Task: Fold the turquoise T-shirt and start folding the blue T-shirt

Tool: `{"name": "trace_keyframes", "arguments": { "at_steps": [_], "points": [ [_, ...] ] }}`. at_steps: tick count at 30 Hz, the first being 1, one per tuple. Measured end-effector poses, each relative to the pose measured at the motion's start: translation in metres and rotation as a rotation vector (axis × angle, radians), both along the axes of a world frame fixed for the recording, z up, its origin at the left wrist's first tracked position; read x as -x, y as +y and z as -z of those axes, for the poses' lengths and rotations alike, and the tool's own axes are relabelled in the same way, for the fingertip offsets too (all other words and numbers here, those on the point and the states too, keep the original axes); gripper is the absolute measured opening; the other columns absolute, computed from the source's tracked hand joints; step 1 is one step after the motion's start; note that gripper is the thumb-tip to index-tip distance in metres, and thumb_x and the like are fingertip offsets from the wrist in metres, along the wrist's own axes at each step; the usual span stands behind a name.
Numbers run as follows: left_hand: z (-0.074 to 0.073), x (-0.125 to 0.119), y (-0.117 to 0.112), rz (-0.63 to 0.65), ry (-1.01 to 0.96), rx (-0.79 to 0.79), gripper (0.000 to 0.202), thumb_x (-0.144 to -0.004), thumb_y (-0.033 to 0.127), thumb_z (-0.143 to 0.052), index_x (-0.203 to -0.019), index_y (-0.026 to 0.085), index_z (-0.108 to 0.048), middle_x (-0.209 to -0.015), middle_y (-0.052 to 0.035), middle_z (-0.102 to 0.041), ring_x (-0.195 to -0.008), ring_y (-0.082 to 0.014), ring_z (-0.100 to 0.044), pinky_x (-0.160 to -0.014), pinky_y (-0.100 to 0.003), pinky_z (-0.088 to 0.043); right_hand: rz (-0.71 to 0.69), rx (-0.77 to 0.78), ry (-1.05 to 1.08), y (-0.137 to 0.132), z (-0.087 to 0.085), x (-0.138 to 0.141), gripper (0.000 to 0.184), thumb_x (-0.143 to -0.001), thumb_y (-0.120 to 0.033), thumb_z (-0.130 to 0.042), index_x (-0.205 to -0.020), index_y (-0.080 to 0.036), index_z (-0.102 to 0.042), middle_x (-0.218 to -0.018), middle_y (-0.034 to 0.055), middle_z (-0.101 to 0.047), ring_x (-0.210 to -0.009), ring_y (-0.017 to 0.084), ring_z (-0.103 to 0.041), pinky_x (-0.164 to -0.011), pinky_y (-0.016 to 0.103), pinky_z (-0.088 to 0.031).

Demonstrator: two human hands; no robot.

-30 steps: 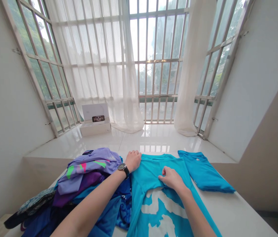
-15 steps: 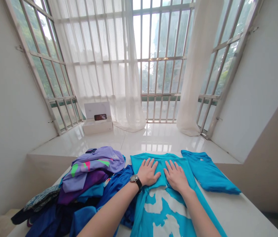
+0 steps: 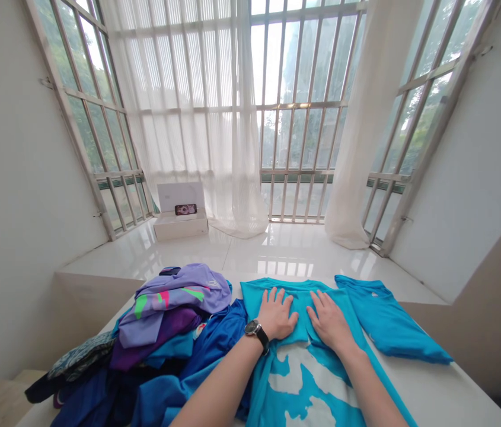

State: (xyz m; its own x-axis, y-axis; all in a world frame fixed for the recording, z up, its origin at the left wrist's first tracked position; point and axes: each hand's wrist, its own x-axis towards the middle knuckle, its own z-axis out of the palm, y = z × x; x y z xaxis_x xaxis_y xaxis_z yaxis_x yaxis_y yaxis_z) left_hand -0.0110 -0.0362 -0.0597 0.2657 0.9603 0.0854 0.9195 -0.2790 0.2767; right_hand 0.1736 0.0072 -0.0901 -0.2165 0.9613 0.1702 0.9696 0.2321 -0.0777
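Observation:
Both hands rest flat on a turquoise T-shirt (image 3: 297, 290) with a large white print, lying spread on a white table (image 3: 432, 394). My left hand (image 3: 277, 314), with a black-strapped wristwatch (image 3: 257, 332), presses near the shirt's upper middle. My right hand (image 3: 330, 323) lies beside it, fingers spread, holding nothing. To the left, a royal blue garment (image 3: 217, 338) touches the shirt's edge. Above it heaps a lavender garment (image 3: 174, 296) with green and pink marks. A folded blue shirt (image 3: 388, 320) lies to the right of the turquoise shirt.
More clothes, including a purple garment (image 3: 156, 335), pile on the table's left side. Beyond the table's far edge, a glossy white ledge (image 3: 286, 252) holds a white box (image 3: 180, 225) with a phone (image 3: 185, 209) on it. Sheer curtains (image 3: 192, 118) hang before barred windows.
My left hand has moved from the shirt's upper edge, and my right hand from gripping a fold. Both now lie flat side by side, with the shirt's top smoothed down.

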Motion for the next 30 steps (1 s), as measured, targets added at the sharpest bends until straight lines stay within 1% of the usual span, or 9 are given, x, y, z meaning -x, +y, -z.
{"name": "trace_keyframes", "arguments": {
  "at_steps": [3, 5, 8, 11, 13, 16, 18, 24, 30],
  "points": [
    [0.0054, -0.0023, -0.0020, -0.008, -0.024, -0.060, 0.064, -0.098, 0.057, -0.025, -0.150, 0.022, -0.038, -0.159, -0.0110, -0.032, -0.148, -0.0351, -0.021, -0.119, -0.060, -0.013, 0.003, 0.025, -0.071, -0.0023, 0.0009, 0.0007, 0.056, -0.098, -0.037, -0.031, -0.151, -0.018, -0.039, -0.158, 0.0107, -0.038, -0.146, 0.029, -0.031, -0.117, 0.044, -0.027],
    [0.0074, -0.0018, -0.0034, -0.005, -0.035, -0.070, 0.065, -0.098, 0.058, -0.024, -0.152, 0.024, -0.035, -0.160, -0.0097, -0.031, -0.148, -0.0340, -0.020, -0.120, -0.059, -0.013, 0.007, 0.045, -0.103, -0.0041, 0.0001, 0.0018, 0.056, -0.099, -0.037, -0.030, -0.152, -0.019, -0.037, -0.159, 0.0106, -0.035, -0.147, 0.029, -0.030, -0.118, 0.045, -0.025],
    [0.0064, -0.0004, -0.0048, 0.007, -0.047, -0.101, 0.065, -0.098, 0.059, -0.025, -0.154, 0.025, -0.030, -0.162, -0.0083, -0.026, -0.150, -0.0338, -0.015, -0.120, -0.059, -0.012, 0.016, 0.069, -0.129, -0.0051, -0.0018, 0.0032, 0.057, -0.099, -0.037, -0.030, -0.153, -0.019, -0.034, -0.160, 0.0100, -0.032, -0.148, 0.028, -0.027, -0.118, 0.043, -0.024],
    [0.0033, -0.0004, -0.0056, 0.026, -0.047, -0.143, 0.064, -0.098, 0.057, -0.026, -0.153, 0.024, -0.031, -0.162, -0.0089, -0.026, -0.150, -0.0337, -0.014, -0.120, -0.059, -0.012, 0.034, 0.077, -0.143, -0.0048, -0.0018, 0.0038, 0.056, -0.099, -0.036, -0.030, -0.153, -0.021, -0.033, -0.161, 0.0091, -0.031, -0.148, 0.028, -0.027, -0.119, 0.045, -0.023],
    [0.0016, -0.0012, -0.0058, 0.044, -0.031, -0.157, 0.062, -0.099, 0.054, -0.026, -0.151, 0.021, -0.035, -0.160, -0.0099, -0.031, -0.149, -0.0328, -0.018, -0.120, -0.057, -0.014, 0.043, 0.067, -0.136, -0.0044, -0.0005, 0.0038, 0.056, -0.099, -0.035, -0.031, -0.153, -0.022, -0.034, -0.160, 0.0089, -0.032, -0.148, 0.028, -0.027, -0.119, 0.047, -0.022],
    [-0.0001, -0.0028, -0.0055, 0.063, -0.012, -0.126, 0.059, -0.100, 0.049, -0.025, -0.148, 0.019, -0.041, -0.155, -0.0116, -0.040, -0.144, -0.0316, -0.030, -0.119, -0.055, -0.022, 0.040, 0.050, -0.112, -0.0030, 0.0011, 0.0029, 0.055, -0.098, -0.036, -0.032, -0.152, -0.021, -0.037, -0.159, 0.0094, -0.034, -0.147, 0.028, -0.028, -0.119, 0.047, -0.022],
    [-0.0008, -0.0033, -0.0054, 0.066, -0.015, -0.091, 0.059, -0.100, 0.048, -0.027, -0.148, 0.018, -0.042, -0.154, -0.0121, -0.041, -0.142, -0.0317, -0.033, -0.118, -0.055, -0.025, 0.033, 0.044, -0.092, -0.0015, 0.0012, 0.0019, 0.055, -0.098, -0.036, -0.032, -0.151, -0.020, -0.039, -0.158, 0.0098, -0.036, -0.147, 0.028, -0.030, -0.119, 0.046, -0.024],
    [0.0004, -0.0030, -0.0075, 0.060, -0.029, -0.041, 0.063, -0.099, 0.050, -0.024, -0.152, 0.018, -0.035, -0.159, -0.0111, -0.033, -0.147, -0.0327, -0.025, -0.120, -0.056, -0.018, -0.004, 0.000, -0.038, -0.0002, 0.0015, 0.0008, 0.054, -0.098, -0.034, -0.030, -0.147, -0.019, -0.045, -0.156, 0.0096, -0.041, -0.146, 0.027, -0.033, -0.119, 0.043, -0.026],
    [0.0038, -0.0022, -0.0089, 0.041, -0.014, -0.056, 0.066, -0.099, 0.057, -0.019, -0.155, 0.023, -0.028, -0.163, -0.0104, -0.022, -0.149, -0.0353, -0.015, -0.120, -0.059, -0.012, -0.002, 0.055, -0.103, -0.0048, 0.0006, 0.0031, 0.055, -0.099, -0.035, -0.030, -0.151, -0.020, -0.039, -0.157, 0.0098, -0.038, -0.146, 0.028, -0.032, -0.118, 0.044, -0.026]
  ]
}}
